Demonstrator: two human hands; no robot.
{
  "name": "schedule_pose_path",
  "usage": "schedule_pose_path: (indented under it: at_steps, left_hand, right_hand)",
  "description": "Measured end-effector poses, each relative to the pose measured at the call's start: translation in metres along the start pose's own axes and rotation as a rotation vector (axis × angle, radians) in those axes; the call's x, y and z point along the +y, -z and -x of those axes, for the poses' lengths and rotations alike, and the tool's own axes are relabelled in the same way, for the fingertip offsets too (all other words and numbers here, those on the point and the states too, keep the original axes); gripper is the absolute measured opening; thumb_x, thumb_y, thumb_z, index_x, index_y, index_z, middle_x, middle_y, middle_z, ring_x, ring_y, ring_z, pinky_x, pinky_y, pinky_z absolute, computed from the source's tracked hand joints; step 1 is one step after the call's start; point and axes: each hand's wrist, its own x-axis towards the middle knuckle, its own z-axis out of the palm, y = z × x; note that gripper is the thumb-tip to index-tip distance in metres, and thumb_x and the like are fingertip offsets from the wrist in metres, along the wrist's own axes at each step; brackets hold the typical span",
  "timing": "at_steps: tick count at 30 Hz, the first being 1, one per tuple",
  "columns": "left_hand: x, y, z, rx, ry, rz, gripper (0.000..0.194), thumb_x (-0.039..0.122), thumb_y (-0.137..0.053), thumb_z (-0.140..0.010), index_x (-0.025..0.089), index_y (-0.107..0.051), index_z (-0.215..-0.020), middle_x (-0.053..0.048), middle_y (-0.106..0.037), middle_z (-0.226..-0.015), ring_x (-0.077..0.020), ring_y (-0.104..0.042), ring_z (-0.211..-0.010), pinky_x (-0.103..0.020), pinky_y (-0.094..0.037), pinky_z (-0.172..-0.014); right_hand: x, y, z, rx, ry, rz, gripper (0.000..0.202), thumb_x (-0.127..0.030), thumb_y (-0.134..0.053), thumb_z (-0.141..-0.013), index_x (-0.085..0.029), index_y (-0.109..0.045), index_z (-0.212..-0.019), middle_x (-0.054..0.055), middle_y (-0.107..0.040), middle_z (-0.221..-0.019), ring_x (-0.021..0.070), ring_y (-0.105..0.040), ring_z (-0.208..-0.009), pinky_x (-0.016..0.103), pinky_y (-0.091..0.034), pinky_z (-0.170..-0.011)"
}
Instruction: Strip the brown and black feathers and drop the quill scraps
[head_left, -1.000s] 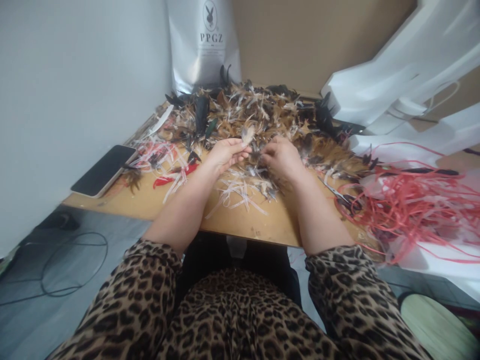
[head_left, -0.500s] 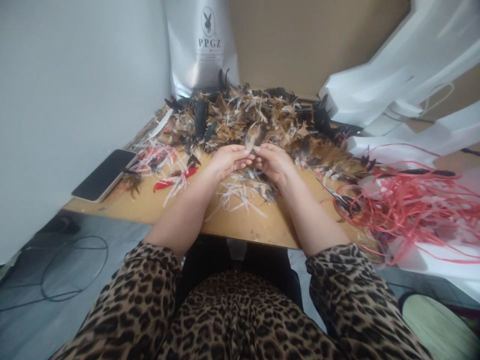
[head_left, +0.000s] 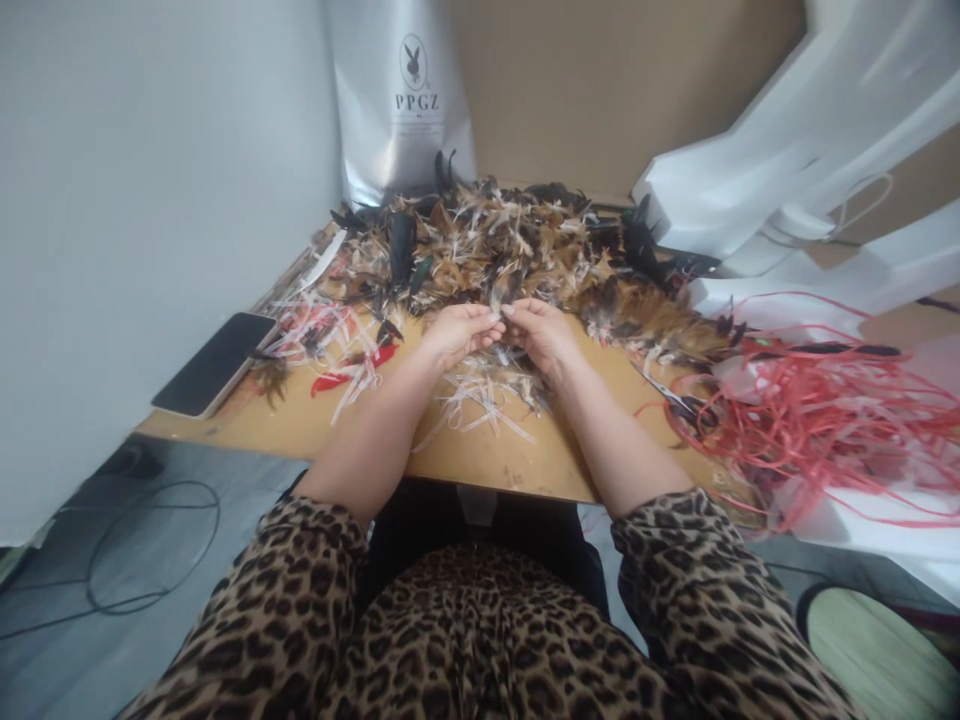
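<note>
Above the table's middle, my left hand [head_left: 463, 334] and my right hand [head_left: 541, 340] meet fingertip to fingertip. Both are closed in a pinch on a small brown-and-pale feather [head_left: 498, 296], whose tip points away from me. Whether it is one feather or a small bunch I cannot tell, as fingers cover its base. Just beyond the hands lies a big heap of brown and black feathers [head_left: 517, 235]. Below them, white ribbon strips [head_left: 480, 400] with some greyish feathers rest on the wooden table [head_left: 517, 465].
At the left edge lies a phone [head_left: 214, 365], with red and white strips [head_left: 319, 320] beside it. Scissors [head_left: 667, 390] lie at right near a tangle of red ribbon [head_left: 825, 420]. A silvery bag [head_left: 409, 140] stands behind the heap; a white machine [head_left: 757, 170] is at the back right.
My hands stay pinched together, with the right fingers slightly shifted. Less of the feather stands up above the fingertips now. The whole view has tilted a little.
</note>
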Motion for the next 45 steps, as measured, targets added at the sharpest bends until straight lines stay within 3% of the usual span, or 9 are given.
schedule_pose_path:
  at_steps: [16,22,28,35,40,42,45]
  left_hand:
    - [-0.003,-0.002,-0.002,0.055,0.021,0.044,0.004,0.007,-0.066,-0.074,0.006,-0.062,-0.075,-0.003,-0.064,-0.06,-0.0037,-0.058,-0.049,-0.013,-0.045,-0.051]
    - [-0.003,-0.003,-0.001,0.048,0.017,0.009,0.009,0.01,-0.07,-0.072,0.008,-0.062,-0.073,-0.002,-0.064,-0.06,-0.0034,-0.056,-0.048,-0.013,-0.044,-0.05]
    - [-0.004,-0.002,-0.002,0.036,0.018,-0.025,0.012,0.014,-0.071,-0.071,0.007,-0.066,-0.08,-0.006,-0.069,-0.071,-0.0069,-0.063,-0.058,-0.015,-0.047,-0.054]
    - [-0.004,-0.001,-0.002,0.049,0.026,-0.039,0.01,0.012,-0.072,-0.07,0.008,-0.066,-0.077,-0.004,-0.066,-0.065,-0.0047,-0.059,-0.054,-0.015,-0.046,-0.055]
    - [0.005,0.002,-0.002,0.109,-0.058,-0.025,0.009,0.013,-0.07,-0.071,0.008,-0.065,-0.077,-0.002,-0.065,-0.063,-0.0038,-0.057,-0.051,-0.014,-0.044,-0.052]
    - [0.008,0.003,-0.002,0.171,-0.076,0.01,0.01,0.013,-0.071,-0.071,0.009,-0.063,-0.075,-0.003,-0.066,-0.065,-0.0029,-0.057,-0.052,-0.013,-0.043,-0.052]
    - [0.01,0.007,-0.004,0.204,-0.077,0.044,0.012,0.013,-0.071,-0.07,0.009,-0.061,-0.075,-0.003,-0.067,-0.066,-0.003,-0.057,-0.053,-0.013,-0.043,-0.053]
  right_hand:
    - [0.012,-0.005,-0.004,0.06,0.05,-0.02,0.036,-0.04,-0.081,-0.05,-0.018,-0.056,-0.067,-0.007,-0.054,-0.047,0.0061,-0.046,-0.042,0.021,-0.039,-0.046]
    - [0.009,-0.003,-0.005,0.048,0.041,-0.029,0.036,-0.038,-0.081,-0.049,-0.018,-0.058,-0.067,-0.007,-0.053,-0.046,0.005,-0.041,-0.04,0.02,-0.034,-0.043]
    - [0.008,-0.004,-0.003,0.087,0.039,-0.058,0.038,-0.038,-0.083,-0.045,-0.018,-0.057,-0.064,-0.006,-0.056,-0.05,0.007,-0.049,-0.044,0.021,-0.04,-0.046]
    - [0.008,-0.006,-0.001,0.076,0.047,0.003,0.037,-0.04,-0.081,-0.048,-0.018,-0.058,-0.066,-0.008,-0.053,-0.047,0.0057,-0.044,-0.042,0.02,-0.037,-0.045]
    - [-0.004,0.005,0.002,0.043,0.192,0.314,0.023,-0.037,-0.073,-0.061,-0.017,-0.065,-0.071,-0.004,-0.06,-0.057,0.0064,-0.046,-0.049,0.021,-0.037,-0.05]
    - [-0.012,0.014,0.004,-0.052,0.233,0.56,0.016,-0.032,-0.069,-0.065,-0.017,-0.067,-0.069,-0.001,-0.064,-0.061,0.0086,-0.051,-0.055,0.022,-0.04,-0.055]
    - [-0.022,0.022,0.008,-0.254,0.176,0.927,0.007,-0.023,-0.068,-0.065,-0.016,-0.068,-0.062,-0.001,-0.064,-0.058,0.0098,-0.051,-0.054,0.023,-0.038,-0.057]
